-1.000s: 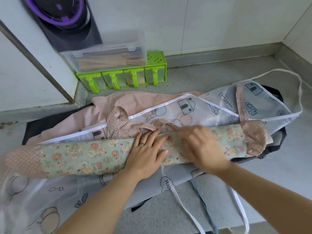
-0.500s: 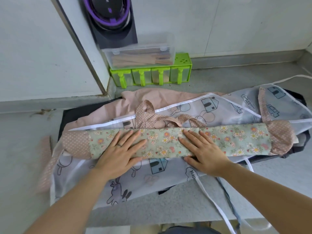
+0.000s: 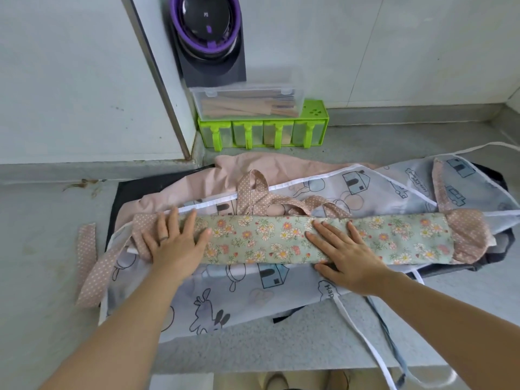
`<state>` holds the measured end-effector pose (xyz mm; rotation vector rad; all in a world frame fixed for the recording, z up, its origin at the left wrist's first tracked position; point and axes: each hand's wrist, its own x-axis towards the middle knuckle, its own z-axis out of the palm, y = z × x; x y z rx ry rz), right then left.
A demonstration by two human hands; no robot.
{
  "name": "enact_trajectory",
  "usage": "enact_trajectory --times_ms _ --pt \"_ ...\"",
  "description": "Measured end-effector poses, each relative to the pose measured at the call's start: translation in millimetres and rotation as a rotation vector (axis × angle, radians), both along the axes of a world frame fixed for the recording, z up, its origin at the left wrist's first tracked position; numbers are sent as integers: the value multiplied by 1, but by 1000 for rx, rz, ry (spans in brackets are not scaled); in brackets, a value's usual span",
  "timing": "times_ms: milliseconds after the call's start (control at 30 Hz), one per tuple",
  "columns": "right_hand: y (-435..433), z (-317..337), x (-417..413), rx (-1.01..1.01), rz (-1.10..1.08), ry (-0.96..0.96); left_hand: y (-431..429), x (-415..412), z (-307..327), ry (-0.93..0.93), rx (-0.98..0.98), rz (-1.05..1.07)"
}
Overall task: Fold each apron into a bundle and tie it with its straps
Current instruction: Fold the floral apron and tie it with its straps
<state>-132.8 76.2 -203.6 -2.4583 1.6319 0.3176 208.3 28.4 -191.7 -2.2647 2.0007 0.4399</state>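
Left hand [image 3: 174, 244] and right hand [image 3: 350, 256] press floral apron [image 3: 267, 240], fingers straight; printed apron [image 3: 225, 299] reads "Hap" below right thumb; counter [image 3: 42, 249] beyond left fingers.

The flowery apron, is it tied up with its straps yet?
No, the flowery apron lies in a long strip under the left hand and right hand, straps loose.

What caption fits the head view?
Left hand and right hand press flat on a folded green floral fabric apron.
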Motion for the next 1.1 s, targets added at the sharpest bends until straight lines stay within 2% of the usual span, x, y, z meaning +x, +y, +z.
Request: enact_trajectory --times_ms 67,100,167,200,233,267,333,400,500,600,667,733,933,1100 --pt "-1 0 1 1 -7 -4 0 -13 10 -3 -122 -13" --pt "-1 0 1 2 -9 -9 4 -25 14 -14 -225 -150" --pt "-1 1 2 1 -14 -7 18 -56 16 13 -369 -589" --pt "-1 1 1 4 -14 0 23 -72 13 36 -386 -789" --pt "-1 2 2 11 -15 1 27 -85 11 54 -323 -910" --pt "-1 3 3 19 -17 -7 28 -98 7 88 -276 -945" --pt "-1 5 3 18 -28 -52 28 -115 2 115 -205 -872" --pt "-1 7 4 -15 -35 -96 27 -129 1 17 -211 -813" --pt "2 4 0 -136 -29 -152 22 -138 3 -58 -216 -738" --pt "9 -3 -6 -328 -35 -175 25 -141 16 -2 -205 -718" --pt "17 -6 -10 -440 -11 -177 34 -137 21 -26 -171 -738" --pt "25 -3 -13 -388 -44 -156 44 -130 21 -3 -160 -732" --pt "4 49 1 35 -219 40 39 -96 13 125 -158 -558" --pt "-19 49 12 -2 -268 93 27 -70 20 79 -127 -467"
